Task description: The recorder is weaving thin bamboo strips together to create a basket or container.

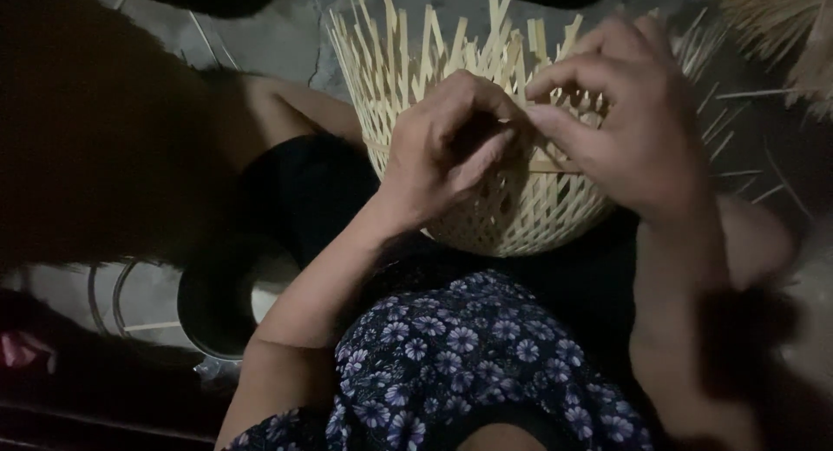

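A half-woven bamboo basket rests on my lap, its pale loose strips sticking up at the far side. My left hand is curled against the basket's woven wall, fingers pinching a thin bamboo strip. My right hand grips the same area from the right, thumb and fingers closed on the strips of the wall. Both hands touch near the middle of the basket. The fingertips partly hide the weave beneath them.
A dark round pot stands on the concrete floor at my left knee. Loose bamboo strips lie on the ground at the right, with a bundle of them at the top right. I wear a dark flowered garment.
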